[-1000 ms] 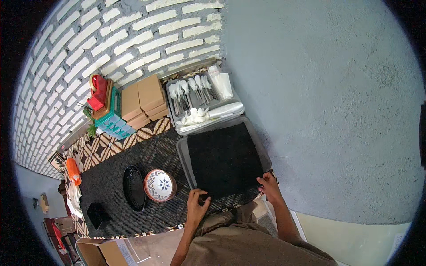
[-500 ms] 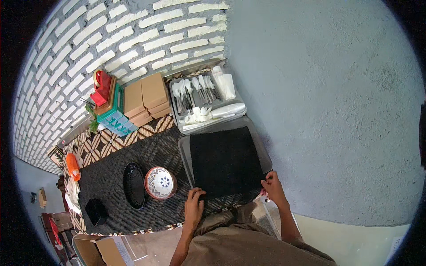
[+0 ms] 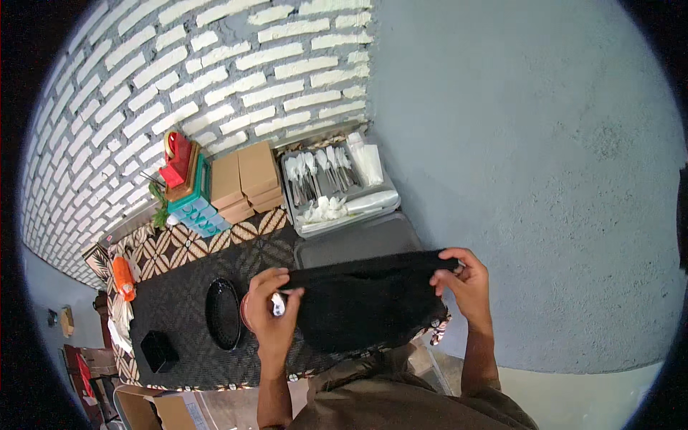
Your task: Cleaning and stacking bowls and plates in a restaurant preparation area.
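While both hands lift a black cloth above the grey tray on the tabletop, left hand and right hand keep fingers clamped on its top corners, beside a black oval dish.

a table covered in a brown-and-white patterned cloth stands against the brick wall. a black woven mat covers its near part, bearing a black oval dish and a small black box toward the left near corner. at the far edge stand brown cardboard boxes and a teal stand. a grey tray lies at the right end, a cutlery tray behind it.
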A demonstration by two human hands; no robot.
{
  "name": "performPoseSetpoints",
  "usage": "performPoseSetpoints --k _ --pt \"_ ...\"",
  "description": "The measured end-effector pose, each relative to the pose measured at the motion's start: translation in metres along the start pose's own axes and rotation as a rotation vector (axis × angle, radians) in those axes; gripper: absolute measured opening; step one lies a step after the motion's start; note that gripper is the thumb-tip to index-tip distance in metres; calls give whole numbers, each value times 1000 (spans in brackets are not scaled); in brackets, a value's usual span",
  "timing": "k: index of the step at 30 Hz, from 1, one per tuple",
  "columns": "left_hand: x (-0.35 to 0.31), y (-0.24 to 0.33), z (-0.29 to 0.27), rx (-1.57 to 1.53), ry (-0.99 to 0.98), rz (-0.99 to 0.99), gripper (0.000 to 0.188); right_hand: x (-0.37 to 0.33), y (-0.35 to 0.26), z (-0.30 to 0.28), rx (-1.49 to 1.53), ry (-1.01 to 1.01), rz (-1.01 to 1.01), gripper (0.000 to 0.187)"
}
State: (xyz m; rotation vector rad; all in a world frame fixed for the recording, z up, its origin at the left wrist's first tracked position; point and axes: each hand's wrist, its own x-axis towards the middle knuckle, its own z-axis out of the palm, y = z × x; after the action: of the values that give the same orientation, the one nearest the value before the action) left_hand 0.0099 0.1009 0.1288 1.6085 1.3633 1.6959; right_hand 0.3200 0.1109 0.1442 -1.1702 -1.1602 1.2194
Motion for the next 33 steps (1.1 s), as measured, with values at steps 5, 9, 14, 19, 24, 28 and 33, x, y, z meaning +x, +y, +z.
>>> performPoseSetpoints --k 5,9,14,19,24,28,33 --pt "20 -23 -8 168 -115 67 26 25 -4 2 -339 179 -267 19" --pt "26 -24 -17 83 -225 259 25 35 -21 -6 -640 167 -577 19" --pt "43 -3 -34 287 -372 156 24 32 -43 -7 -441 -56 -316 18" --pt "61 0 -54 256 -463 120 18 36 -51 -21 -406 -148 -319 17" --pt "71 -6 -58 -191 -440 51 13 49 -46 -16 -292 -136 -202 17" --pt "83 -14 -18 378 -273 20 21 62 -43 7 -656 18 -210 19" --pt "78 -9 -13 324 -162 198 25 58 -54 4 -772 42 -406 17"
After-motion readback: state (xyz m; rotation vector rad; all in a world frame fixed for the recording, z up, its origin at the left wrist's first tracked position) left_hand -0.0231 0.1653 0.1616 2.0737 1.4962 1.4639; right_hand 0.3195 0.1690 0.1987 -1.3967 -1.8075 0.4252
